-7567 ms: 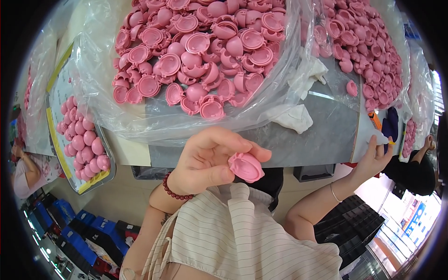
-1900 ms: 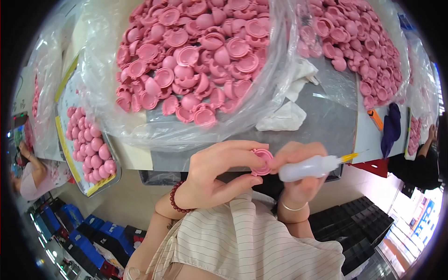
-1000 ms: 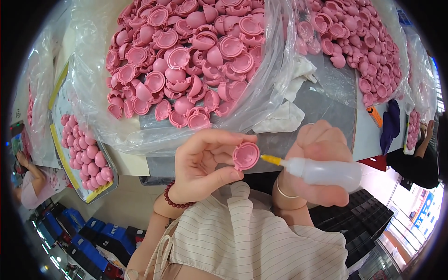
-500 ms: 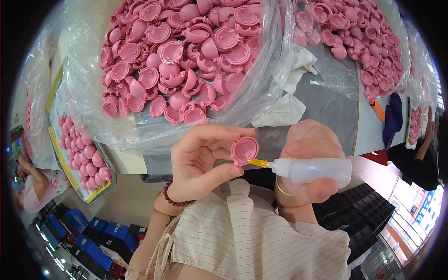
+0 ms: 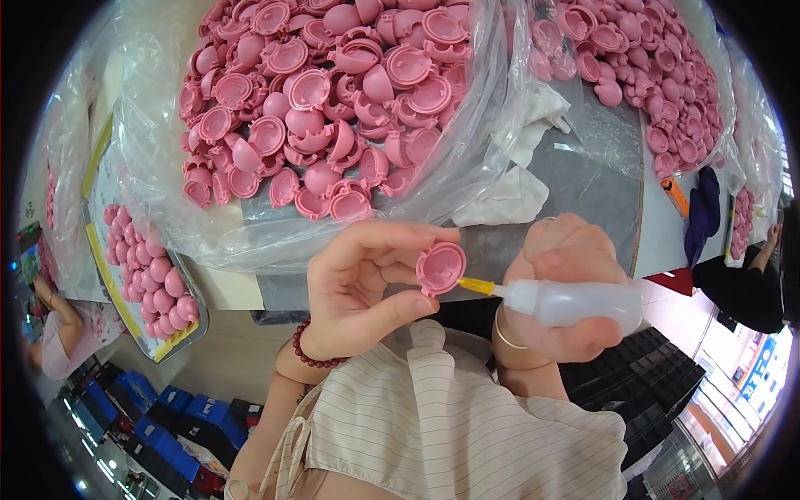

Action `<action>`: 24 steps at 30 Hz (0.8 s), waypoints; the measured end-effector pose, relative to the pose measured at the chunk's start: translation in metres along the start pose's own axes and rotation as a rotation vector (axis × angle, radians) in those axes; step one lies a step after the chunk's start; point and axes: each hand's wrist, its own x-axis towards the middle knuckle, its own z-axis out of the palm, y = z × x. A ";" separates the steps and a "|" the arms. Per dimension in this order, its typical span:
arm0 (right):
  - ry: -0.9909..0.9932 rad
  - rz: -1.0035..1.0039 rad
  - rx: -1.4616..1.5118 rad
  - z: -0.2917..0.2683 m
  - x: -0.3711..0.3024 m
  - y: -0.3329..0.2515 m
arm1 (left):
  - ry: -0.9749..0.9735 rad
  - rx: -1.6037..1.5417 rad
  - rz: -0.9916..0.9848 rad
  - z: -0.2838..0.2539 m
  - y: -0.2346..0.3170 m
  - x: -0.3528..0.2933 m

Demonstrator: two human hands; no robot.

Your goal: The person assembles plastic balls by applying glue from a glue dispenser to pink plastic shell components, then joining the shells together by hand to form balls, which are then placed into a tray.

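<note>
Between thumb and fingers, my left hand (image 5: pixel 354 279) pinches a pink half-shell (image 5: pixel 441 268), its hollow side facing up toward me. My right hand (image 5: pixel 575 287) is wrapped round a translucent white squeeze bottle (image 5: pixel 587 305) lying nearly level. The bottle's yellow needle tip (image 5: pixel 477 286) points left, at the lower right rim of the half-shell. Whether the tip touches the rim I cannot tell. Beyond both hands, a big heap of pink half-shells (image 5: pixel 321 121) lies on a clear plastic bag (image 5: pixel 158 200).
A second heap of pink pieces (image 5: pixel 658 83) is at the far right. White crumpled tissues (image 5: pixel 508 200) lie on the grey table (image 5: pixel 596 187). Closed pink balls (image 5: pixel 154 279) fill a tray at left. An orange packet (image 5: pixel 673 197) and dark purple cloth (image 5: pixel 702 217) sit at right.
My right hand has drawn the bottle a little to the right, so its needle tip has moved from inside the half-shell to its rim. The left hand has barely shifted.
</note>
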 end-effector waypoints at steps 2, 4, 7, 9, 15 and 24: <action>0.026 0.018 -0.037 0.001 0.001 -0.002 | -0.007 0.007 0.000 0.000 0.001 0.000; 0.017 -0.002 -0.047 0.002 0.000 0.000 | -0.004 0.022 -0.004 0.000 0.001 0.000; -0.020 -0.037 -0.081 0.002 0.001 0.002 | -0.088 -0.016 0.065 -0.005 -0.002 0.002; -0.047 -0.051 -0.103 0.002 0.002 0.001 | -0.044 0.003 0.029 -0.001 0.000 0.000; -0.067 -0.011 -0.086 0.002 0.000 -0.001 | -0.039 -0.005 0.030 -0.004 -0.003 0.001; 0.012 -0.035 -0.089 -0.002 -0.002 0.001 | -0.092 0.002 0.092 -0.005 -0.003 0.002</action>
